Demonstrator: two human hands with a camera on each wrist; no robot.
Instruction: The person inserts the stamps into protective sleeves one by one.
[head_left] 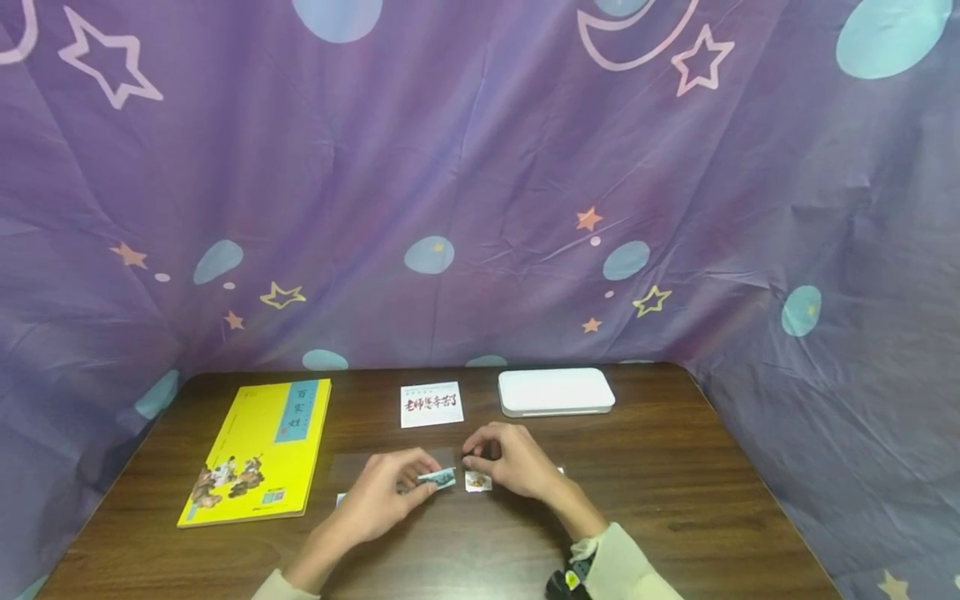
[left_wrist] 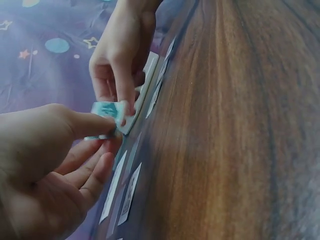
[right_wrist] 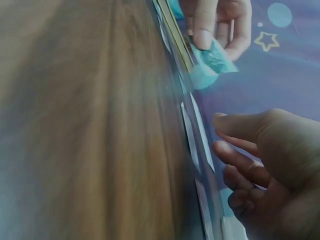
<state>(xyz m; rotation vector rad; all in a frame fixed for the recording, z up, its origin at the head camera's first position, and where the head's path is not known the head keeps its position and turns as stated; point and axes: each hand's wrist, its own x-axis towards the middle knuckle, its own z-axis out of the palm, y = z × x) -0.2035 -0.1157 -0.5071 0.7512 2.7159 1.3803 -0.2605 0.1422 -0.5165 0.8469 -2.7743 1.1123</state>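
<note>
My left hand pinches a small teal printed piece of paper between thumb and fingers, raised above the table in both wrist views. To its right, my right hand hovers with loosely bent fingers. The right wrist view shows a gap between its thumb and fingers, with nothing in it, and the teal paper apart from it. Just below the right fingertips lies a small white picture piece on the table. Pale bits of paper peek out beside both hands, mostly hidden.
A yellow book lies on the left of the brown wooden table. Toward the back are a white card with red writing and a white oblong case. A purple patterned curtain hangs behind the table.
</note>
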